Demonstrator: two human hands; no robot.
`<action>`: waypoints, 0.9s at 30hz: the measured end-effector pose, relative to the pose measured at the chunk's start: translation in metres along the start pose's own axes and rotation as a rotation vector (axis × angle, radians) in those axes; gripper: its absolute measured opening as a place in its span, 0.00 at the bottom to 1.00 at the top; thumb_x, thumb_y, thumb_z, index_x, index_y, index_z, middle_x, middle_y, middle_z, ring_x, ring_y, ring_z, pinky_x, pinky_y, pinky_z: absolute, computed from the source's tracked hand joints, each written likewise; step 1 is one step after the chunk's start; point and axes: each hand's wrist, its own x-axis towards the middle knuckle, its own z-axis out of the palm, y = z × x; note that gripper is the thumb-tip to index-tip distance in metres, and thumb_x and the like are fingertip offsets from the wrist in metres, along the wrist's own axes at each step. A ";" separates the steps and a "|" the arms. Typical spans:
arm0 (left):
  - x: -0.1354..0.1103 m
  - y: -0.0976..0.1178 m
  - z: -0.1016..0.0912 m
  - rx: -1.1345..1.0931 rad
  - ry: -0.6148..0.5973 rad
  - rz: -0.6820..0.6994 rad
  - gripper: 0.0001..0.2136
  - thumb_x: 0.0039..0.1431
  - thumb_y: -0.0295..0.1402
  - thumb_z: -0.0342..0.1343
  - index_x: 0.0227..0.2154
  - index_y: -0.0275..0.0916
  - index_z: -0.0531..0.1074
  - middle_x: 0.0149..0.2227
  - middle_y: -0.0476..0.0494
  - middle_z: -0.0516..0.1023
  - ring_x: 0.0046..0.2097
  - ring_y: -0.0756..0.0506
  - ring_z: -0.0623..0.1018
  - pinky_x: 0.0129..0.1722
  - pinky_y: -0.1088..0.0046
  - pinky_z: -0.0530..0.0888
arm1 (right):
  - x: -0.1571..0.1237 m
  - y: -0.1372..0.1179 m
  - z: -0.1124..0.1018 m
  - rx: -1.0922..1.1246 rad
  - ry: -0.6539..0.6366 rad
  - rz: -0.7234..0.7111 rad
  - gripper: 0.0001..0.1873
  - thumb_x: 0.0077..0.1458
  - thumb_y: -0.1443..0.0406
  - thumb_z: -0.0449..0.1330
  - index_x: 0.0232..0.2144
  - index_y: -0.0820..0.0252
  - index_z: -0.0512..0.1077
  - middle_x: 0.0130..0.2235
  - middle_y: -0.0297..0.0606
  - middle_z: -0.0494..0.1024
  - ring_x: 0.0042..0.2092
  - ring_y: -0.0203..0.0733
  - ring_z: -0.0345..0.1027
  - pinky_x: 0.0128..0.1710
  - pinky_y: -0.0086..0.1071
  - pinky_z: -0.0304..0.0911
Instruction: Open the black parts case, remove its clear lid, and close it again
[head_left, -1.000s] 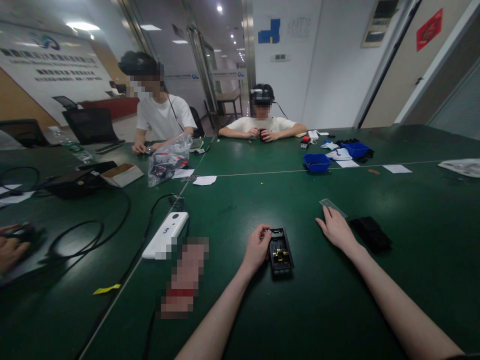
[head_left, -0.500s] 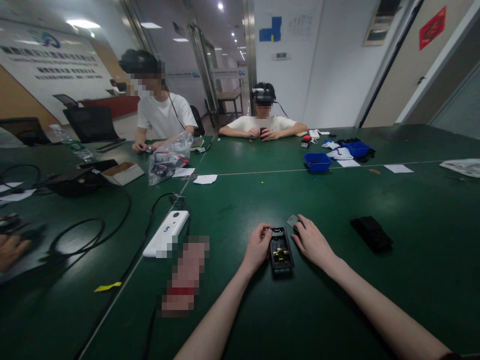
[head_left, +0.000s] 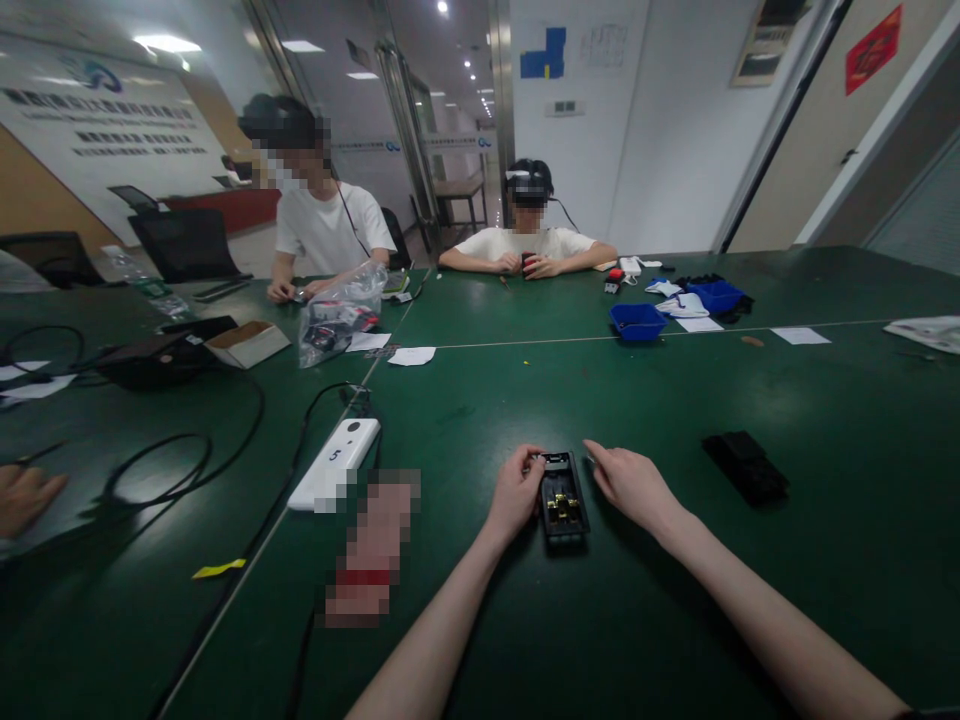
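Part of the black case is hidden: the left hand covers its upper left edge. The right hand is just right of the case, with its pointing finger stuck out toward the upper left; I can't tell if it holds something, because its palm is turned away. Both arms are cut off by the bottom of the frame. Another person's hand, at the left edge, is cut off too.

The black case sits on the green table, just below and right of the middle of the frame. Its long side runs almost straight up and down the frame, with the top end leaning a little left. Its open side faces up (shiny gold bits show inside). The left thumb and fingers pinch it near the top end. A dark lump, too dark to make out well, lies farther right.
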 end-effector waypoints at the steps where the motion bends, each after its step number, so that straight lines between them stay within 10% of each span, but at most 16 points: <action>1: 0.000 0.000 0.000 -0.003 -0.002 -0.003 0.09 0.56 0.36 0.47 0.35 0.36 0.66 0.22 0.54 0.66 0.15 0.56 0.63 0.13 0.81 0.59 | 0.000 0.001 -0.002 0.035 -0.011 0.018 0.22 0.56 0.68 0.47 0.54 0.62 0.62 0.33 0.45 0.77 0.33 0.44 0.71 0.33 0.35 0.64; 10: 0.001 0.001 0.001 0.005 0.015 -0.004 0.09 0.56 0.36 0.48 0.35 0.35 0.67 0.22 0.53 0.67 0.16 0.55 0.63 0.15 0.81 0.59 | 0.009 0.007 -0.022 0.882 0.157 0.206 0.17 0.54 0.64 0.50 0.47 0.58 0.63 0.35 0.39 0.78 0.29 0.39 0.71 0.28 0.33 0.65; 16: 0.000 0.002 0.001 -0.014 -0.005 -0.019 0.09 0.56 0.36 0.47 0.35 0.36 0.66 0.21 0.54 0.66 0.14 0.55 0.63 0.13 0.81 0.59 | 0.007 -0.021 -0.016 1.540 0.052 0.177 0.27 0.43 0.65 0.63 0.46 0.55 0.57 0.38 0.38 0.76 0.36 0.39 0.73 0.36 0.35 0.67; 27: 0.002 -0.004 0.001 -0.017 -0.001 0.007 0.10 0.56 0.36 0.47 0.35 0.36 0.66 0.20 0.54 0.67 0.15 0.56 0.63 0.14 0.82 0.59 | 0.005 -0.035 0.011 1.532 -0.003 0.121 0.27 0.42 0.68 0.62 0.44 0.54 0.56 0.33 0.33 0.74 0.34 0.36 0.72 0.39 0.35 0.68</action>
